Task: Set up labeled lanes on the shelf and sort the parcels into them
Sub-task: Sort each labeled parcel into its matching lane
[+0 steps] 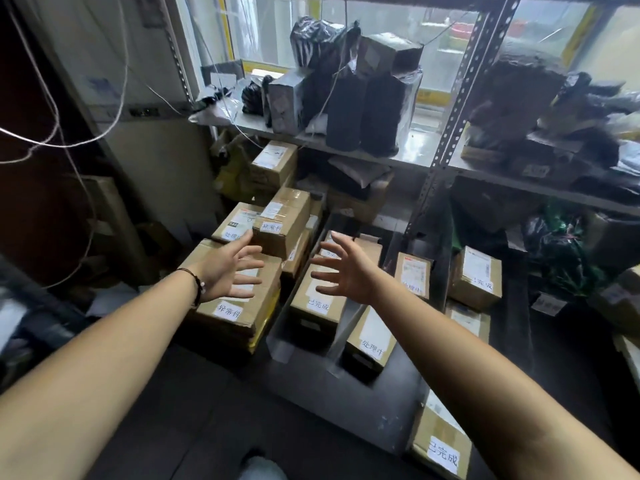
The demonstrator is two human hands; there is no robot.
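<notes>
1. Metal shelving (450,133) fills the upper frame; labelled parcels (476,277) crowd the low shelf at centre.
2. Your left grip (228,271) and right grip (341,271) are both spread wide and hold nothing, stretched toward the small stacked parcel (280,226) just above centre.
3. Read its label, then press both side faces squarely.
4. Lift straight up, so the big parcel (239,317) beneath likely stays put.

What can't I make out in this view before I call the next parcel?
Head view:
- Large box: shipping label covered by left hand.
- Small box behind right hand: tag mostly covered.
- Upper-shelf parcels: blurred.
- Bottom box: cut off by frame edge and forearm.
</notes>
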